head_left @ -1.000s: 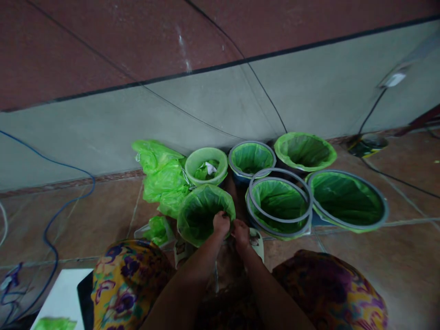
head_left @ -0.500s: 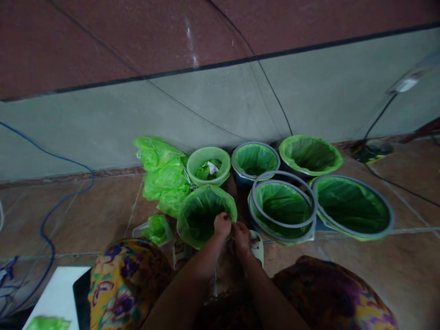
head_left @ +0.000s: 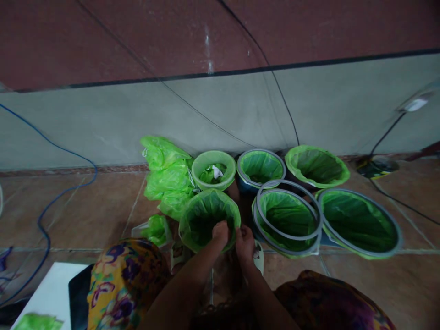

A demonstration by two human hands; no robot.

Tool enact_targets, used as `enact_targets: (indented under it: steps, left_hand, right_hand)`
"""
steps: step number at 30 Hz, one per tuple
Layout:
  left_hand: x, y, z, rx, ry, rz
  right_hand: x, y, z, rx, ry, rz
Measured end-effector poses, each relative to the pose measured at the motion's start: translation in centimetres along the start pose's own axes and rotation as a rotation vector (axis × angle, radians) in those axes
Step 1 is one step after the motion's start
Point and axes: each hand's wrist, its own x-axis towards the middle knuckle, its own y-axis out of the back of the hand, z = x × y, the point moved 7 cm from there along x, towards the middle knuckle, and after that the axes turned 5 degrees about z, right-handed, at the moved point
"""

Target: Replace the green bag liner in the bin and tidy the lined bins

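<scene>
A small round bin lined with a green bag (head_left: 192, 211) stands on the floor between my feet. My left hand (head_left: 220, 233) reaches over its near rim into the opening, and its fingers are lost in the dark inside. At the right side of the rim, my right hand (head_left: 244, 244) is closed, pinching the green bin liner (head_left: 237, 217) at its edge. Behind this bin is a pale green bin (head_left: 195, 174) with crumpled green plastic and a white scrap in it.
Green-lined bins with grey rims (head_left: 359, 250) stand to the right, and a loose grey ring (head_left: 263, 215) lies over one. Tied green bags (head_left: 168, 178) are heaped at left. A blue cable (head_left: 44, 215) crosses the left floor. The wall (head_left: 113, 128) runs behind.
My left hand has gone from the right rim down into the bin. My right hand stays at the rim. The whole view has shifted slightly.
</scene>
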Motion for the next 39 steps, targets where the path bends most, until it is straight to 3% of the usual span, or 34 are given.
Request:
enact_targets:
  steps: [3,5,8,11,15,19,25,32,36,39]
  left_hand:
    - [0.4,2.4,0.1,0.040,-0.021,0.084]
    - [1.4,5.8,0.2,0.063,-0.061,0.230]
    - [3.8,11.7,-0.1,0.114,-0.080,0.465]
    - [7.1,15.0,-0.5,0.232,-0.109,0.461]
    - [10.4,14.7,-1.3,0.300,-0.184,0.308]
    - [11.2,12.9,-2.5,0.297,-0.263,0.178]
    - [11.4,13.1,-4.1,0.319,-0.302,0.079]
    - [11.0,13.1,-4.8,0.401,-0.223,0.105]
    - [10.3,13.9,-4.3,0.430,-0.192,0.137]
    - [9.4,15.4,-3.9,0.447,-0.210,0.167]
  right_hand:
    - [1.9,-0.1,-3.9,-0.146,0.154,0.042]
    - [3.9,-1.1,-7.0,-0.284,0.261,0.048]
    - [7.1,-4.4,-10.8,-0.454,0.370,-0.031]
    - [9.6,-8.3,-12.3,-0.589,0.374,-0.176]
    - [10.6,-12.0,-11.3,-0.741,0.357,-0.373]
    - [10.1,-13.5,-10.1,-0.779,0.460,-0.489]
    - [9.3,-13.2,-9.3,-0.816,0.577,-0.570]
    - [9.1,-11.9,-8.6,-0.912,0.471,-0.587]
    - [8.4,-9.5,-10.7,-0.783,0.569,-0.455]
    - [8.5,-4.3,-11.8,-0.688,0.592,-0.177]
